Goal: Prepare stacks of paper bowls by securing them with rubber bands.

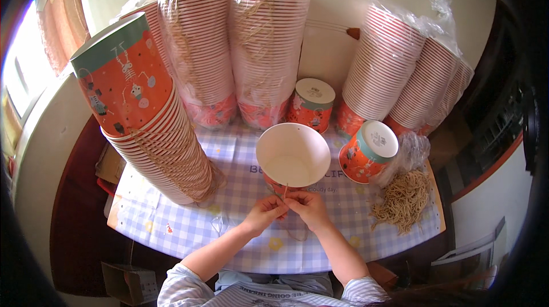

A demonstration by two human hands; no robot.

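Note:
An orange paper bucket (293, 155) with a white inside stands upright mid-table, its mouth facing up. Just in front of it my left hand (266, 214) and my right hand (307, 208) meet, thumbs and fingers pinched together. Both are closed on a thin beige cord (296, 237); its end pokes up between the fingertips by the bucket's rim, and a loop hangs below my right hand. A short greenish strip also shows at the fingertips, too small to tell what it is. My fingers hide the bucket's near lower side.
A tall bucket stack (154, 152) with cords draped on it leans at the left. Wrapped stacks (269, 50) line the back. Two upside-down buckets (369, 151) stand behind and to the right. A heap of beige cords (403, 201) lies near the right edge of the checked tablecloth (189, 232).

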